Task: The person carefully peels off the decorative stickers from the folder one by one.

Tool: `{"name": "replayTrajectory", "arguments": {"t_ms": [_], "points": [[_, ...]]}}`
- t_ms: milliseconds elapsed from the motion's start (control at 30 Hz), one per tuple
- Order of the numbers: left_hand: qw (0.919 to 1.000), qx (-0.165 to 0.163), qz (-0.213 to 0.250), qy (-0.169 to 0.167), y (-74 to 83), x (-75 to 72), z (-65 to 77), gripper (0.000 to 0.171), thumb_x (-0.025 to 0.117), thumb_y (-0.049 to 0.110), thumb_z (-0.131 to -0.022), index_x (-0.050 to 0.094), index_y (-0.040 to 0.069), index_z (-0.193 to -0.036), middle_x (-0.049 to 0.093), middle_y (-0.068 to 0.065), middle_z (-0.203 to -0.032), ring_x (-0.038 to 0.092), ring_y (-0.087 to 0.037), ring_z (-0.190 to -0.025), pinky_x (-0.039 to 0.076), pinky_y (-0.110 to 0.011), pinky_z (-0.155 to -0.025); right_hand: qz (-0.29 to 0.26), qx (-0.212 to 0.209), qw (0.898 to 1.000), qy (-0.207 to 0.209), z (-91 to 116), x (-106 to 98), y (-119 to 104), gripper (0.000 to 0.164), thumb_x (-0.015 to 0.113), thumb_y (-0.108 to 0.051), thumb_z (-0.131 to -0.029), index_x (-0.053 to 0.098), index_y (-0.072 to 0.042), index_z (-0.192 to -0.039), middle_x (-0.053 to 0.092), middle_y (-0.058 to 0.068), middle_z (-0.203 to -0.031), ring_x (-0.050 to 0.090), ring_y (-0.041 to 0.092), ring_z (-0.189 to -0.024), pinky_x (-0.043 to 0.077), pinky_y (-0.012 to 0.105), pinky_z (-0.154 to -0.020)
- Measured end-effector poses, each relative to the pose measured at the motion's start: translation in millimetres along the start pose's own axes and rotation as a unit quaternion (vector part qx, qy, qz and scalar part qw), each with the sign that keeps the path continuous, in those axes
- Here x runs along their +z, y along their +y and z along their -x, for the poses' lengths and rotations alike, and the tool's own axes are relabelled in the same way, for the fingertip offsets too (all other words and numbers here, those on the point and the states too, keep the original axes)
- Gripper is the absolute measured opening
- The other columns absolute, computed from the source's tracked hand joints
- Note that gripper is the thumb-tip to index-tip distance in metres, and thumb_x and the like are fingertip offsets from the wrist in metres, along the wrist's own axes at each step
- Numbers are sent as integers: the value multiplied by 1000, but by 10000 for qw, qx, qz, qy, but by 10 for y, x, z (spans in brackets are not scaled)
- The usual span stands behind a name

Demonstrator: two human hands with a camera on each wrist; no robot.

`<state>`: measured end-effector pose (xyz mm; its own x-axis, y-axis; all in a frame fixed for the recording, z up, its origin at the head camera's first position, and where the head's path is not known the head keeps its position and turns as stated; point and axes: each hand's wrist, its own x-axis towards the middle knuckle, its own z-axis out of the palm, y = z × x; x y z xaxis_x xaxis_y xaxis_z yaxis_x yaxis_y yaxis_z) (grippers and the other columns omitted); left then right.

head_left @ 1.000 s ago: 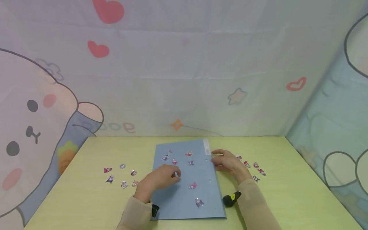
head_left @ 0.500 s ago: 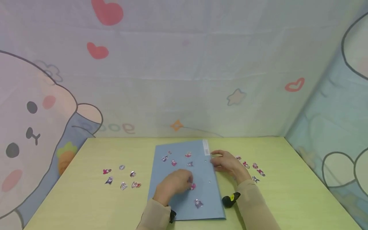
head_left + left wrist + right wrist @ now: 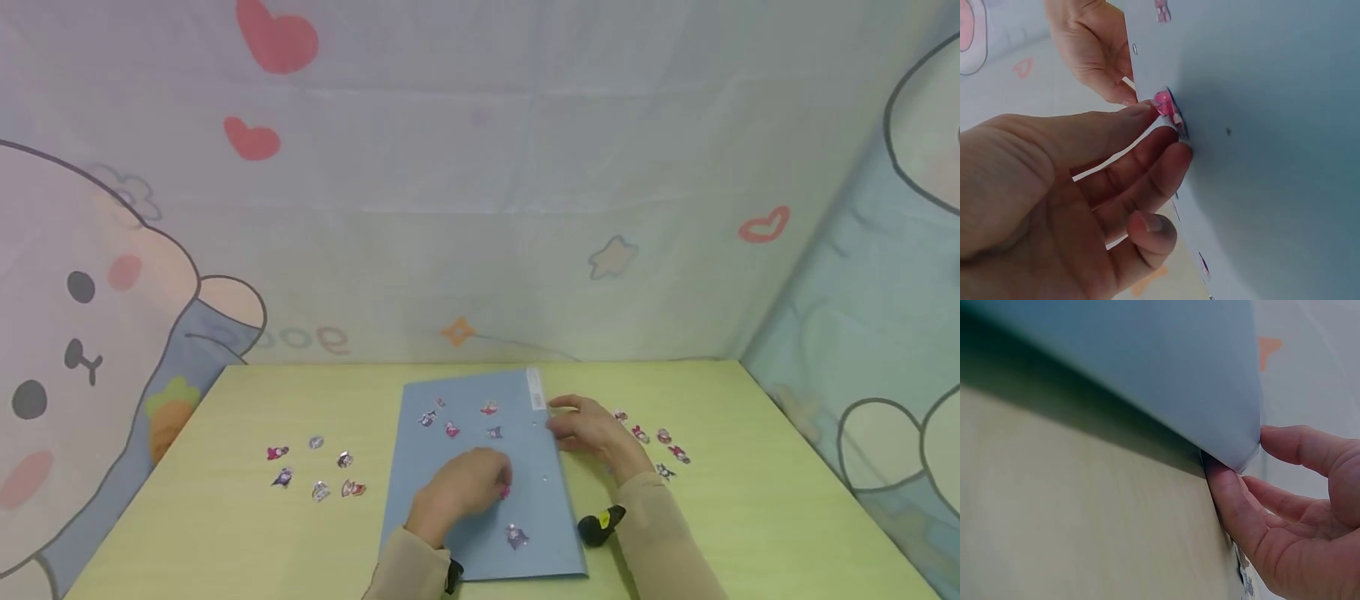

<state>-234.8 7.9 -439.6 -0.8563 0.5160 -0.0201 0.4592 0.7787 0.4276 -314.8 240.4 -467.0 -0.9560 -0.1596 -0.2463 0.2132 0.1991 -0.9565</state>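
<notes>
A light blue folder [image 3: 420, 467] lies on the yellow-green table with several small character stickers on its cover. My left hand [image 3: 465, 483] is over the lower middle of the cover. In the left wrist view its thumb and fingertips pinch a pink sticker [image 3: 1164, 103] right at the blue surface. Below that hand, a purple sticker [image 3: 516, 536] lies on the cover. My right hand [image 3: 596, 433] holds the folder's right edge; in the right wrist view the thumb meets the edge and a finger [image 3: 1229, 497] reaches underneath it.
Several loose stickers lie on the table to the left, among them a red one [image 3: 354, 488]. More lie at the right, including a dark one [image 3: 665, 471]. A white label [image 3: 536, 389] marks the folder's top right corner. A printed cloth [image 3: 480, 275] hangs behind the table.
My left hand has moved right from the folder's left half to the pink sticker, and its fingers have closed on it. The right hand stays at the folder's edge.
</notes>
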Motion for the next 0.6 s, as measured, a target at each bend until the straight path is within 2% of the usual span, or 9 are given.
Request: {"name": "replayTrajectory", "arguments": {"t_ms": [200, 367, 600], "points": [[10000, 12, -73, 39, 30, 20, 6, 12, 65, 5, -89, 62, 15, -84, 56, 7, -78, 51, -10, -72, 47, -29, -68, 7, -66, 10000, -4, -8, -11, 19, 54, 63, -4, -92, 41, 3, -141, 57, 25, -118, 63, 28, -99, 54, 37, -82], [9999, 39, -92, -60, 20, 61, 7, 14, 66, 5, -90, 60, 15, -83, 53, 7, -76, 49, -10, -70, 46, -28, -67, 21, -3, 10000, -67, 3, -5, 41, 55, 63, -4, -92, 40, 4, -141, 58, 24, -117, 64, 27, -98, 54, 37, -82], [9990, -63, -431, 68, 62, 111, 2, 13, 65, 11, -94, 59, 16, -83, 51, 6, -75, 47, -11, -68, 45, -27, -65, 14, -64, 10000, 61, -4, -7, 44, 54, 63, -3, -91, 41, 4, -140, 58, 24, -116, 63, 25, -95, 55, 35, -78]]}}
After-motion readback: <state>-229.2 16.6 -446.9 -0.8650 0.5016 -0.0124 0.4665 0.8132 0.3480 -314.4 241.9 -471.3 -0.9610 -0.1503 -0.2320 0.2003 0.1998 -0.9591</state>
